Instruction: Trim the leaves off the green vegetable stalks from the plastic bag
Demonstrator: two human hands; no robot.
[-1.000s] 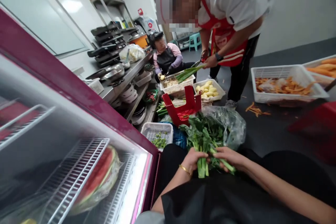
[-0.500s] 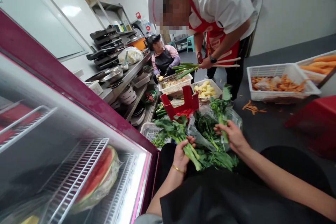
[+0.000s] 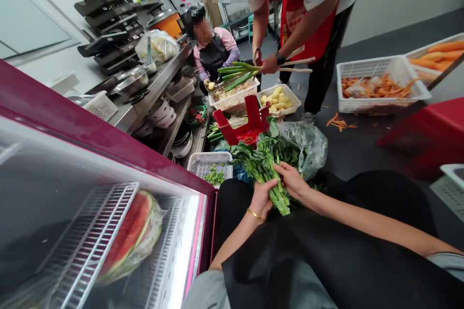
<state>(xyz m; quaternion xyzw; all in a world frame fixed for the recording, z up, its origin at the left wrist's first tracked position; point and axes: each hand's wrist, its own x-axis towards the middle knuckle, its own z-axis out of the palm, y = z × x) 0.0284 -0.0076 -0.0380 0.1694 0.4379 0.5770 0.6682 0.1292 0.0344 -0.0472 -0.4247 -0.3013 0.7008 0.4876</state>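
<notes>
Gripping one leafy bunch (image 3: pixel 267 166) together, the left hand (image 3: pixel 262 197) and right hand (image 3: pixel 293 181) work near one plastic bag (image 3: pixel 313 148).

Dark green leaves (image 3: pixel 250 157), paler stalks (image 3: pixel 280 199), gold bracelet (image 3: pixel 255 215)

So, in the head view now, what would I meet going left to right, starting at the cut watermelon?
Cut watermelon, white basket with green pieces, left hand, right hand (both holding leafy greens), white basket of orange peelings, carrots.
</notes>
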